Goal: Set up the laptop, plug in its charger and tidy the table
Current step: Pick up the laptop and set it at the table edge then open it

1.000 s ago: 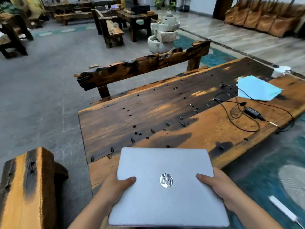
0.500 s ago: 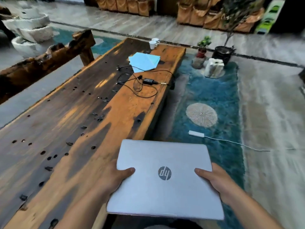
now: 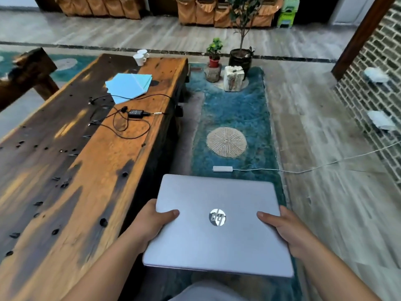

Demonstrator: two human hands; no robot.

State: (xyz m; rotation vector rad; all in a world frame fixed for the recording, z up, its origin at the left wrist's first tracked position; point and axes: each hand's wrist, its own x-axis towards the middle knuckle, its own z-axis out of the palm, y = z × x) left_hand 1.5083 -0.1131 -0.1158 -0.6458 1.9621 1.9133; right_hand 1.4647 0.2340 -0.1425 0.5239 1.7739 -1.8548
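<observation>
1. Both hands grip one closed laptop [image 3: 217, 224] beside the tabletop's [image 3: 65, 181] right edge: left hand [image 3: 152, 224], right hand [image 3: 288, 231], thumbs on top, fingers hidden beneath.
2. One charger [image 3: 135, 113], two cups [image 3: 140, 58] near the far end.

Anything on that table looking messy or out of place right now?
Yes. The black charger brick lies on the wooden table with its thin black cable sprawled in loose tangled loops, and the light blue paper sheets beside it are fanned unevenly.
</observation>
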